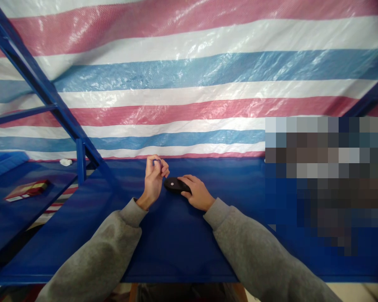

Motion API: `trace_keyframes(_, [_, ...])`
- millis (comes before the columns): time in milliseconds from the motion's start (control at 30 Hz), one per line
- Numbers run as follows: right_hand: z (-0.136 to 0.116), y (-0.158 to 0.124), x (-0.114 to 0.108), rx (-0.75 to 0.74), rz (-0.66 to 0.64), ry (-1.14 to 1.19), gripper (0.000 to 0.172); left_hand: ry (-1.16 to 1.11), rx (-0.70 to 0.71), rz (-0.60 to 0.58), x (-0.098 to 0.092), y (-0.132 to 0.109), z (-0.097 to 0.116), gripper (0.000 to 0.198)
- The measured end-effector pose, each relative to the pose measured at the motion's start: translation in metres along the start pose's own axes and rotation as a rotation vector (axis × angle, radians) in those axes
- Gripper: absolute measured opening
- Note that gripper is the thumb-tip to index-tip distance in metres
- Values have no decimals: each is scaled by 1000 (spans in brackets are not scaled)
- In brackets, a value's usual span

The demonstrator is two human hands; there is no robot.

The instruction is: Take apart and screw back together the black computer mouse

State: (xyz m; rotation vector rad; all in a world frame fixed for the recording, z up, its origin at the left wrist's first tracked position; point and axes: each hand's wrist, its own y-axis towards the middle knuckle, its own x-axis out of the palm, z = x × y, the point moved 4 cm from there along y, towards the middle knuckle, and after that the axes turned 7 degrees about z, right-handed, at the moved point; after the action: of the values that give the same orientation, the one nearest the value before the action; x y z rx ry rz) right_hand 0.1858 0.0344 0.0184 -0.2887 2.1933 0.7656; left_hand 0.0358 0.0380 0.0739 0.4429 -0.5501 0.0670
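Note:
A dark, elongated object with rounded ends [171,184] lies on the blue table [185,239], a small pale round mark on its top. Its exact kind I cannot tell. My right hand [195,192] covers its right end, fingers over the top and thumb along the near side. Just left of it, my left hand [155,176] is raised a little, thumb and forefinger brought together in a pinch and the other fingers curled. Whatever may be in that pinch is too small to make out.
A blue metal frame [44,90] slants down on the left. Beyond it are a red box [27,191], a blue tray [6,164] and a crumpled white piece [66,162]. Striped plastic sheeting [176,71] hangs behind the table. The right side is blurred by large pixels.

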Motion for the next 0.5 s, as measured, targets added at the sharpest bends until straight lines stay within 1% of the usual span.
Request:
trace_keyframes(133, [-2,0,0,-10,4,-2,51,21,8,17,-1,2,0,24])
trace_keyframes(267, [-2,0,-1,-6,5,-1,50,-8,-53,10,-1,2,0,31])
trace_keyframes(367, [-1,0,-1,2,3,0,50,-28,-75,-3,0,0,0,26])
trace_keyframes(500, [-2,0,-1,0,-5,-2,50,-3,-59,-3,0,0,0,19])
